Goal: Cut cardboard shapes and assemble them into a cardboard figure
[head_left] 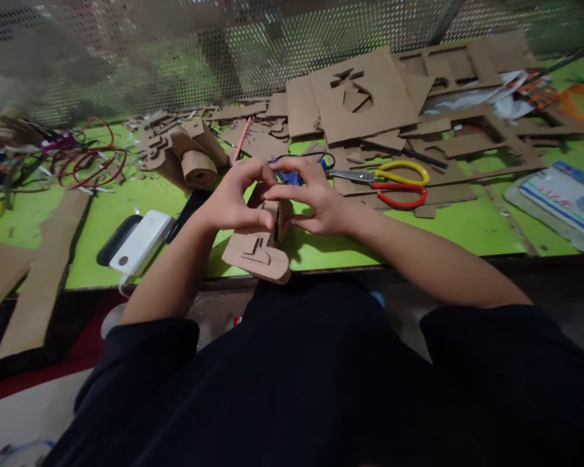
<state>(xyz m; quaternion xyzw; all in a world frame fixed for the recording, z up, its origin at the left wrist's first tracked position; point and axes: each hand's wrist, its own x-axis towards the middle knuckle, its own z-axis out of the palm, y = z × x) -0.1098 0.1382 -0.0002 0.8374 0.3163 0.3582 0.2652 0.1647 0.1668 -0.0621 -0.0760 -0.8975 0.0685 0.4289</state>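
Both hands meet over a small cardboard assembly near the front edge of the green table. My left hand is closed round its left side, with the thumb on top. From the right, my right hand grips the same assembly between curled fingers and thumb. A flat cardboard piece with a rounded end and slots lies just below the hands, touching the assembly or joined to it; which one I cannot tell. Behind the hands is a blue object, partly hidden by the fingers.
Scissors with yellow and red handles lie on cardboard scraps at the right. Cut cardboard sheets are piled behind. A cardboard model, white power bank and red cable are leftward. A plastic packet lies far right.
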